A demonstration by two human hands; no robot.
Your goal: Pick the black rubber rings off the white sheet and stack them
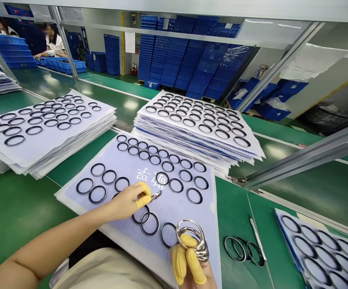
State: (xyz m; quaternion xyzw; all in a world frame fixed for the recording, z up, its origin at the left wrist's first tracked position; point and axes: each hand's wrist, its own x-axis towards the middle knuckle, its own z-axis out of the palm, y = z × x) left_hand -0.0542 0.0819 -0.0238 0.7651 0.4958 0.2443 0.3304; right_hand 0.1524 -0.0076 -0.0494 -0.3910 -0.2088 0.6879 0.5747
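Note:
A pale sheet studded with several black rings lies in front of me on the green bench. My left hand, with yellow finger cots, pinches a small metal ring just above the sheet's middle. My right hand, also in yellow cots, is closed on a stack of several silvery rings near the sheet's lower right corner.
Two tall stacks of ring sheets stand behind, one at left and one at centre-right. Loose rings and a thin white stick lie to the right, beside another ring sheet. A person works at blue crates far left.

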